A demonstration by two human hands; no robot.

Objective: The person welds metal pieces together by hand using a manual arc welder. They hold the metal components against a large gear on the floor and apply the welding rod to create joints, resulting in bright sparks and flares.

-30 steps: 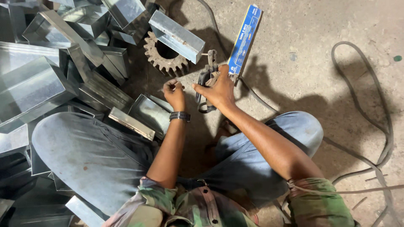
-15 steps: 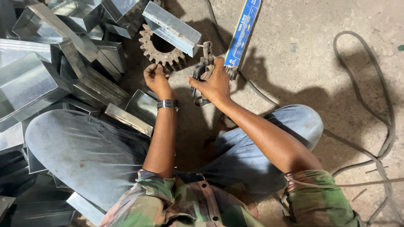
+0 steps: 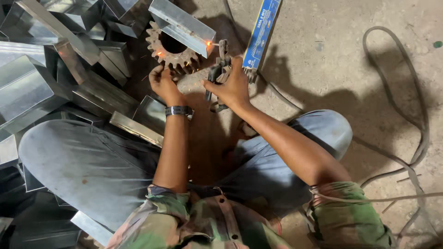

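On the concrete floor (image 3: 332, 69), in front of the seated person's knees, the right hand (image 3: 230, 87) was clamped around a metal electrode holder (image 3: 220, 69), fingers wrapped tight on its grip. The holder's long axis ran nearly straight away from the person, its working end pointing up toward the corner of a shiny sheet-metal channel (image 3: 182, 25), where a small orange spark glowed. That channel lay across a rusty toothed gear (image 3: 170, 50), its own length slanting from upper left down to the right. The left hand (image 3: 162, 83) rested at the gear's lower edge, fingers curled together against the teeth; whether it actually gripped them could not be told. Just right of the holder lay a long blue box (image 3: 260, 32), tilted slightly, pointing away. More folded sheet-metal pieces (image 3: 41, 78) were heaped at the left, and a grey cable (image 3: 417, 115) looped across the floor at the right.
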